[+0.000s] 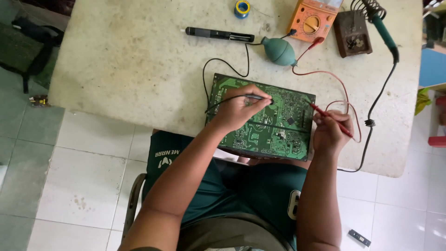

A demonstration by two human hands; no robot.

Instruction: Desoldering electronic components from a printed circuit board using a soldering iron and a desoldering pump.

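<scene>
The left hand pinched a black probe, its tip resting on the green circuit board. The right hand gripped a red probe, its tip touching the board's far right corner. The board lay at the near edge of the pale table. Red and black leads ran to the far side, to an orange multimeter. Just left of the meter lay a teal rubber blower; right of it, a soldering iron in its stand.
</scene>
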